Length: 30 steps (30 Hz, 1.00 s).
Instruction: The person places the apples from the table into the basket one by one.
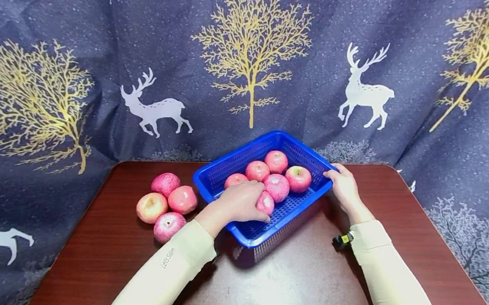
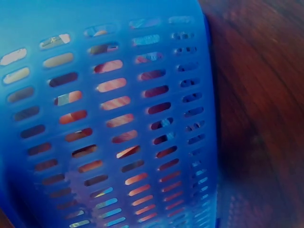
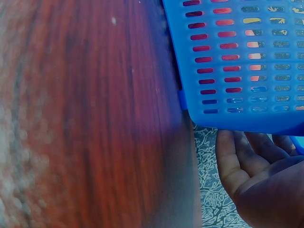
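Observation:
A blue plastic basket (image 1: 261, 238) with slotted walls stands at an angle on the table, several red apples (image 1: 277, 187) inside it. My left hand (image 1: 243, 201) reaches over the near left rim and grips an apple (image 1: 265, 203) low in the basket. From the left wrist, the slotted wall (image 2: 137, 104) fills most of the view and hides that hand. At the basket's right corner, my right hand (image 1: 343, 186) holds the rim, thumb on top; in the right wrist view its fingers (image 3: 228, 152) curl up under the rim's edge.
Several more apples (image 1: 169, 226) lie clustered on the brown table (image 1: 81, 271), left of the basket. A dark curtain (image 1: 199, 77) printed with deer and golden trees hangs close behind the table's far edge. A small black and yellow device (image 1: 343, 240) sits at the right wrist.

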Available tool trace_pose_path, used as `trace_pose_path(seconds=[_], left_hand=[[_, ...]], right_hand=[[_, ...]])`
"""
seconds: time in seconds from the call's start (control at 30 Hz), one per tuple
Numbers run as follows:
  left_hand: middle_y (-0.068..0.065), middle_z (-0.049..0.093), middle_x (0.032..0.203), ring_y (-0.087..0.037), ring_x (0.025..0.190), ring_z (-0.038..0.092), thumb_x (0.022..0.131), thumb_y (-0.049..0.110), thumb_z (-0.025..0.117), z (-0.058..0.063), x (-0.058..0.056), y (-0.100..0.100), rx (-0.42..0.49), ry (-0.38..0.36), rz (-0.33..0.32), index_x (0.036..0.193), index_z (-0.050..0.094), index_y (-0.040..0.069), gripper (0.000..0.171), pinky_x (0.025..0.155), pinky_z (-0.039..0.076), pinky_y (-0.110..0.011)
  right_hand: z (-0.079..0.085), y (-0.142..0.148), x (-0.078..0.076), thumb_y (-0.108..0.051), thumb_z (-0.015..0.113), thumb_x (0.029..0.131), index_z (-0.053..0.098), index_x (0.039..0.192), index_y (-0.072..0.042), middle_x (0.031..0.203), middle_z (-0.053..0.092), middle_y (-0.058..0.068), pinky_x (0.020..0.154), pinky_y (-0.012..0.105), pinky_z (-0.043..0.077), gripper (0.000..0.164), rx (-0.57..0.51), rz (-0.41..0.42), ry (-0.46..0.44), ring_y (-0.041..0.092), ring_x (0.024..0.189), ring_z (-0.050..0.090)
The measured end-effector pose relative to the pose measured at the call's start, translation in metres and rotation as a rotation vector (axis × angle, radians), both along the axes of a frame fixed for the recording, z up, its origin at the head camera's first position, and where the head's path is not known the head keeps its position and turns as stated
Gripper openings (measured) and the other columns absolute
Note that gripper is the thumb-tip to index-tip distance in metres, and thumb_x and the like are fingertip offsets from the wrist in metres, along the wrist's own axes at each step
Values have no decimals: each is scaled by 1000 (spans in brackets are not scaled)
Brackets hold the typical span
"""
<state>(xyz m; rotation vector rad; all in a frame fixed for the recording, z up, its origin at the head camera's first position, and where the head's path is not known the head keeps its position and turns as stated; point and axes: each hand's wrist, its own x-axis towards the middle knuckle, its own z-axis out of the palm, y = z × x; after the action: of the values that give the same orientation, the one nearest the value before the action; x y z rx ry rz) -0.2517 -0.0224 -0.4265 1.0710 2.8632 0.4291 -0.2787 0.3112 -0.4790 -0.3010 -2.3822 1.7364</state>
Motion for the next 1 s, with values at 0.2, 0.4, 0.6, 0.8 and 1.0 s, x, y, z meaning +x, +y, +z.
trace_pose_path(seconds=[0.2, 0.4, 0.6, 0.8, 1.0], left_hand=[[-3, 74, 115, -25, 110, 71, 83, 53, 94, -1, 1, -1, -11, 1, -5, 116, 72, 17, 53, 90, 59, -50], [-8, 68, 129, -28, 118, 66, 90, 52, 89, -2, 0, -4, -54, -1, -7, 136, 72, 15, 60, 104, 55, -49], [-7, 68, 127, -27, 117, 65, 92, 51, 87, -3, 1, -5, -57, 24, -9, 136, 72, 16, 58, 106, 53, -48], [-6, 67, 125, -28, 112, 69, 93, 50, 86, -2, 7, -4, -106, 101, 11, 131, 72, 18, 52, 94, 60, -50], [-8, 66, 121, -30, 108, 69, 95, 48, 86, 0, 14, -3, -137, 143, 14, 132, 72, 15, 51, 87, 61, -51]], right_hand=[[1, 0, 1, -19, 57, 109, 65, 139, 4, 133, 66, 28, 89, 24, 49, 40, -4, 3, -5, 31, 110, 64], [0, 0, 1, -19, 58, 108, 66, 139, 4, 132, 66, 27, 88, 24, 50, 39, -18, 2, -2, 26, 106, 64], [-1, 0, 0, -17, 59, 107, 66, 136, 5, 126, 67, 26, 85, 22, 51, 37, -37, 3, 13, 19, 98, 64], [-1, 0, 0, -17, 59, 106, 66, 136, 5, 128, 67, 26, 86, 23, 51, 37, -31, -2, 8, 23, 102, 64], [1, 0, 1, -19, 58, 108, 65, 138, 5, 134, 65, 28, 88, 23, 50, 39, -38, 0, -6, 32, 111, 63]])
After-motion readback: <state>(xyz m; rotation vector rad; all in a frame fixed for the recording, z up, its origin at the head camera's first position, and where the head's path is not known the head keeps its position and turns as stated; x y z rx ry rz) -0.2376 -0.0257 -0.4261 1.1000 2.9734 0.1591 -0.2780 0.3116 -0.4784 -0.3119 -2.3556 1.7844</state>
